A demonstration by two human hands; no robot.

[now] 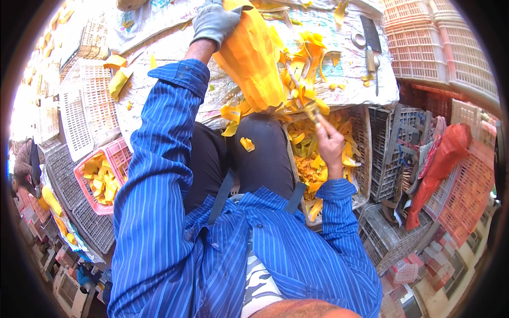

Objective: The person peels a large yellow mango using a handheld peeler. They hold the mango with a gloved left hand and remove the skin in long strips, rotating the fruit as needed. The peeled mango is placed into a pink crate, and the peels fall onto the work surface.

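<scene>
My left hand, in a grey-blue work glove, grips the upper end of a large peeled orange pumpkin. The pumpkin lies slanted over the table edge, its lower end by my knee. In my bare right hand is the handle of a peeler or scraper, its working end among orange peel strips at the table's edge; the tool's exact kind cannot be told. A crate of peelings and stringy pulp stands under that hand. One pumpkin scrap rests on my thigh.
A cleaver and a spoon lie at the right on the covered table. A pink crate of pumpkin pieces stands left. Stacked plastic crates and a red sack are at right. Other people are at far left.
</scene>
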